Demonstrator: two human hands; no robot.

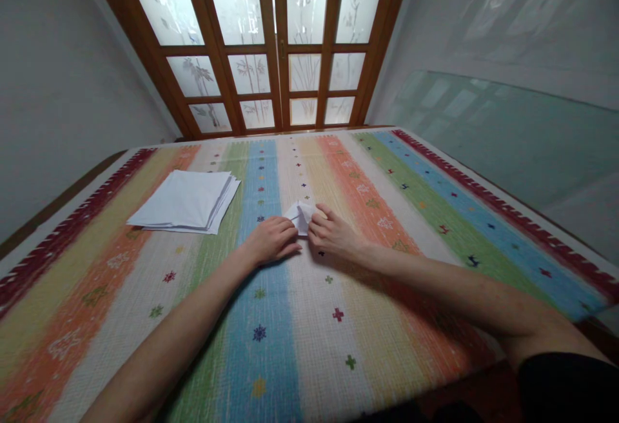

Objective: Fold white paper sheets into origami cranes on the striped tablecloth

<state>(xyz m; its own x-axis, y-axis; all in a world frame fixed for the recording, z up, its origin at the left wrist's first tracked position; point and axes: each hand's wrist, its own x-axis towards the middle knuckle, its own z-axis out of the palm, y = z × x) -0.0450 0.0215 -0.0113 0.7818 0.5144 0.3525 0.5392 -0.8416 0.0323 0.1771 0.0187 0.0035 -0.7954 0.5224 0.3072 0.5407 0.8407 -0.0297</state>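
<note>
A small piece of folded white paper [302, 216] lies near the middle of the table, with a raised flap and creases at its top. My right hand [333, 236] has its fingers closed in a pinch on the paper's right side. From the left, my left hand [273, 239] rests low over the table, its bent fingers pressed together on the paper's left edge. Both hands partly cover the paper, so its lower outline is hidden.
A stack of white paper sheets [186, 197] lies to the left, its edges slightly fanned. A striped, patterned cloth [261, 358] covers the table. Behind stand wooden doors with frosted panes [251, 75]; a glass panel [507, 133] leans at the right wall.
</note>
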